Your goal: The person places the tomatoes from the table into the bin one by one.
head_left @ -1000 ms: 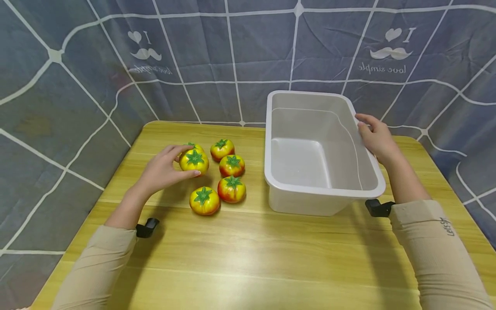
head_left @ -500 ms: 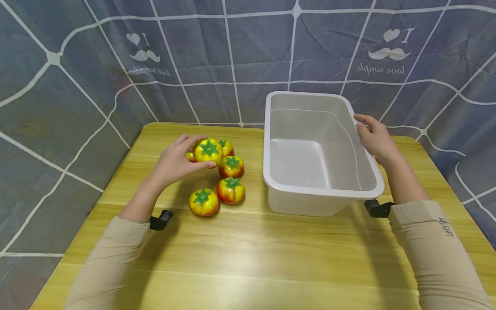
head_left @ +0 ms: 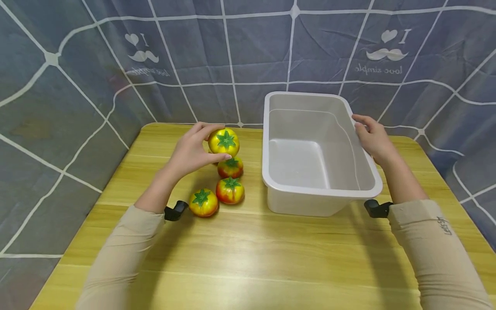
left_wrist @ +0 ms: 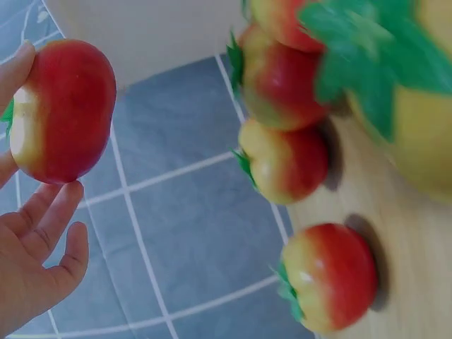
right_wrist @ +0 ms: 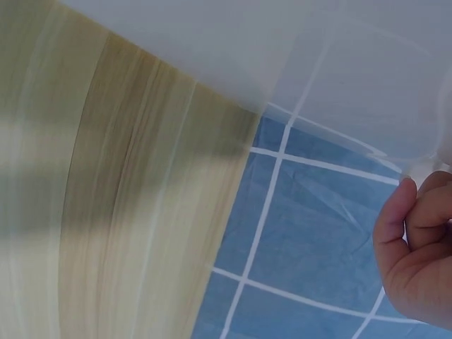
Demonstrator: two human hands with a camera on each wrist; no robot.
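The left hand (head_left: 195,148), parted just as wide as the tomato (head_left: 224,142), pinches it above the table (head_left: 271,254), left of the tub (head_left: 321,190). The right hand (head_left: 373,138) grips the tub's right rim. Even pressure and height should avoid knocking the other tomatoes (head_left: 230,190).

my left hand (head_left: 191,150) grips above the table (head_left: 248,258) near its far edge; my right hand (head_left: 375,140) pinches by the far right corner, both forearms (head_left: 404,181) stretched forward.

Glossy yellow-and-red tomato (head_left: 224,141), green-topped, aloft; pale grey bin (head_left: 300,201), open-topped, to its right
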